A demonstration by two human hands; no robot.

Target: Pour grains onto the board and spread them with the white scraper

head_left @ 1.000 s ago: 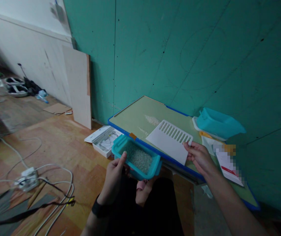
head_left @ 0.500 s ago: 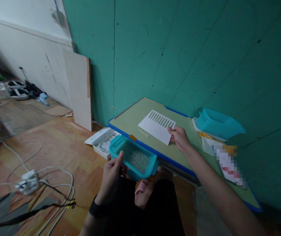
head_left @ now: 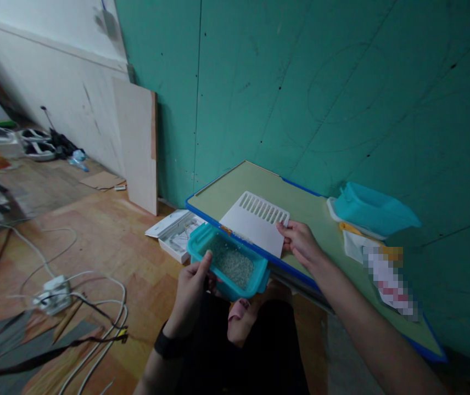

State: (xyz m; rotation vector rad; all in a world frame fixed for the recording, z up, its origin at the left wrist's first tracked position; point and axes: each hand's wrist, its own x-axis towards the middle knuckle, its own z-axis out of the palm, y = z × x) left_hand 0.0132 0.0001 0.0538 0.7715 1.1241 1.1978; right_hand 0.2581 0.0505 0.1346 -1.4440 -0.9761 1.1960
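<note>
My left hand (head_left: 196, 280) grips the near left rim of a turquoise plastic tub (head_left: 262, 277), thumb over the edge. Pale grains (head_left: 233, 263) cover the tub's bottom; it sits just under the front edge of the table (head_left: 259, 173). In my right hand (head_left: 298, 238) is a flat white plastic scraper (head_left: 255, 222) with a row of slots, pinched by its right side. The scraper lies low over the tabletop, its solid edge at the blue table rim above the tub. A few light grains show along that rim.
Another turquoise bin (head_left: 375, 211) stands on a white lid at the table's right, near a yellow-and-white packet (head_left: 354, 244) and a blurred-out package (head_left: 391, 285). Below the left corner lies an open white box (head_left: 175, 241). Cables and a power strip (head_left: 54, 293) lie on the floor.
My right hand has drawn the scraper across the tabletop toward the near edge. Grains that lay loose on the table are now at the rim. The tub stays held under the edge.
</note>
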